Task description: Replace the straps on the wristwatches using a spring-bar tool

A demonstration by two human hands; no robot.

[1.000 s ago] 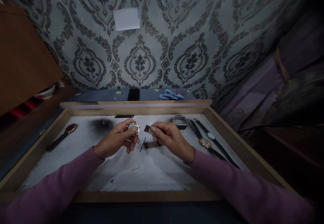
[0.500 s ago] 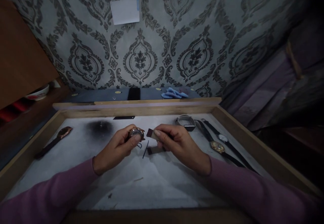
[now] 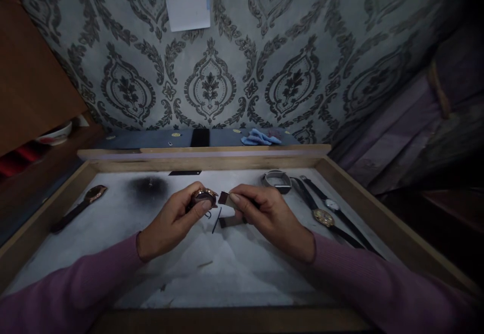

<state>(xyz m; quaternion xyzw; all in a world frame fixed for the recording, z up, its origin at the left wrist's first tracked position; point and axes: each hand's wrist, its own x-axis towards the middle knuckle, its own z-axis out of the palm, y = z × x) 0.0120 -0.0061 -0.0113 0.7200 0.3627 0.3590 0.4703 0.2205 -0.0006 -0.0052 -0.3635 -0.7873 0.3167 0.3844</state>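
My left hand (image 3: pixel 170 225) is closed on a rose-gold watch case (image 3: pixel 200 194), its thumb over the near rim. No strap shows on the case's right side, which faces my other hand. Pinched in my right hand (image 3: pixel 270 218) is a watch strap (image 3: pixel 225 198) with a dark end and a paler, greyish face. That end points at the case, a small gap apart. Below the fingers, another dark strap end (image 3: pixel 229 221) shows; whether it belongs to the same strap I cannot tell. A thin dark rod (image 3: pixel 216 220) and a small curved dark piece (image 3: pixel 207 214) lie beneath.
A wooden-rimmed tray (image 3: pixel 212 162) with a white bottom surrounds the work. A brown watch (image 3: pixel 88 198) lies left. At right are a grey-banded watch (image 3: pixel 278 180) and two black-strapped watches, one gold-faced (image 3: pixel 323 217). A flat dark strip (image 3: pixel 185 173) and blue cloth (image 3: pixel 260 137) sit farther back.
The view has shifted very slightly. Both hands keep their grips and hardly move; a little more of the lower strap end shows below my right hand.
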